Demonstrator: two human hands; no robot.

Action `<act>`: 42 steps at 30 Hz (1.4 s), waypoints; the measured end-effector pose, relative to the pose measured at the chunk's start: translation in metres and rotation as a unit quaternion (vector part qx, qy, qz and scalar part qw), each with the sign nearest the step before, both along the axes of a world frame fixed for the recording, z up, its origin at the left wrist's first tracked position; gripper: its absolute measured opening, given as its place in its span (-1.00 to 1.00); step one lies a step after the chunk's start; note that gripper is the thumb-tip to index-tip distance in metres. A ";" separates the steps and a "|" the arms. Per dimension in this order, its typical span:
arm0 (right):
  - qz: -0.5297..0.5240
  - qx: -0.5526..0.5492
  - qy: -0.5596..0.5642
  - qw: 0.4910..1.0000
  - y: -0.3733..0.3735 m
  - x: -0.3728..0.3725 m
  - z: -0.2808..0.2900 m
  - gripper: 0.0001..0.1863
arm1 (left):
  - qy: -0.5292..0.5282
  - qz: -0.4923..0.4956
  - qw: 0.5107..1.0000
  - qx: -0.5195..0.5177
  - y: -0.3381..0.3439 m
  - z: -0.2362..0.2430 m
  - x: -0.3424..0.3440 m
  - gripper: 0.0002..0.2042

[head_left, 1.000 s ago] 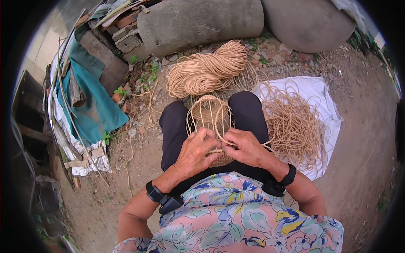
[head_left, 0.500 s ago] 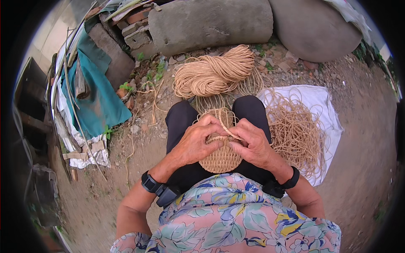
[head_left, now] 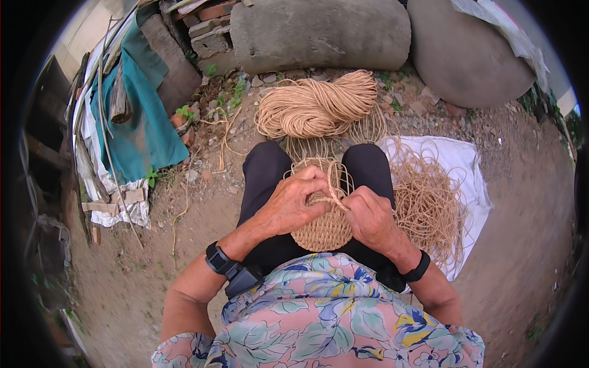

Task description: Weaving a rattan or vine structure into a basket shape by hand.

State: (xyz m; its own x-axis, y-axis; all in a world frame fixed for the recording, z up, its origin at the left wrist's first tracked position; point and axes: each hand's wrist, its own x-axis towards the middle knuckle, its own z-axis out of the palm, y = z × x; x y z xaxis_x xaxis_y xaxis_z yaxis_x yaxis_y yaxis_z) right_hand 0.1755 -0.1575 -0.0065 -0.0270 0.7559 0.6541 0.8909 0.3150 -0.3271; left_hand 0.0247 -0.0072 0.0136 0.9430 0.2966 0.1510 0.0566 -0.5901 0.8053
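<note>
A small woven basket (head_left: pixel 321 236) of tan cord rests in my lap between my thighs, its open top facing away from me. Thin loops of cord stand up around its far rim. My left hand (head_left: pixel 296 201) is closed on the basket's rim from the left, its fingertips bent over the edge and partly hiding it. My right hand (head_left: pixel 373 219) pinches a thicker twisted cord (head_left: pixel 332 184) at the right side of the rim. That cord arches up from between the two hands.
Beyond my knees lies a thick skein of tan cord (head_left: pixel 316 109). Loose tangled strands (head_left: pixel 426 205) are heaped on a white sheet (head_left: pixel 471 178) to the right. A teal cloth (head_left: pixel 138 132) and sticks lie at left. Large concrete cylinders (head_left: pixel 322 34) stand behind.
My right hand has drawn slightly away to the right, its fingers closing tighter on the cord. The cord now stands more upright between my hands. My left hand stays at the rim.
</note>
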 end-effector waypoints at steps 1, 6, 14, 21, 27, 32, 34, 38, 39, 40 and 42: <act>0.002 0.005 -0.011 1.000 -0.001 0.000 0.001 -0.80 | -0.001 0.003 1.000 -0.001 0.000 0.000 0.000 -0.76; 0.012 -0.025 -0.040 0.999 0.007 0.006 0.007 -0.81 | -0.009 0.015 0.999 0.052 -0.008 0.002 0.000 -0.77; 0.059 -0.238 0.483 0.841 0.011 0.025 0.004 -0.82 | -0.036 0.087 0.994 0.053 -0.022 -0.009 0.001 -0.81; 0.079 -0.194 0.319 0.924 0.011 0.017 0.009 -0.86 | -0.049 0.103 0.992 0.063 -0.024 -0.009 -0.001 -0.81; 0.058 -0.164 0.258 0.950 0.013 0.014 0.010 -0.89 | -0.052 0.110 0.991 0.052 -0.025 -0.009 0.001 -0.81; 0.010 -0.173 0.408 0.896 0.010 0.005 0.002 -0.88 | -0.074 0.113 0.989 0.058 -0.026 -0.012 0.003 -0.82; -0.021 -0.144 0.417 0.897 0.006 0.000 0.003 -0.86 | -0.086 0.117 0.987 0.065 -0.027 -0.011 0.004 -0.83; -0.034 -0.122 0.402 0.907 -0.003 -0.004 -0.003 -0.87 | -0.072 0.132 0.983 0.106 -0.033 -0.006 0.004 -0.83; -0.025 -0.108 0.376 0.920 -0.004 -0.004 -0.004 -0.88 | -0.076 0.143 0.978 0.128 -0.034 -0.006 0.004 -0.84; -0.016 -0.093 0.349 0.932 -0.005 -0.004 -0.005 -0.88 | -0.076 0.142 0.978 0.129 -0.034 -0.006 0.004 -0.84; -0.019 -0.061 0.333 0.941 -0.004 -0.007 -0.011 -0.90 | -0.057 0.146 0.980 0.124 -0.034 -0.007 0.004 -0.86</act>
State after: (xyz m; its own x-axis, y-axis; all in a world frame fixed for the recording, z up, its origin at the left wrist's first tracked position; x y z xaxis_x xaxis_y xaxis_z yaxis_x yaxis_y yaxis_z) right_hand 0.1685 -0.1619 -0.0171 0.3856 0.8189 0.4251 0.4857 0.2115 -0.8481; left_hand 0.0282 -0.0415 0.0062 0.7959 0.4926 0.3521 0.1706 -0.7404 0.6502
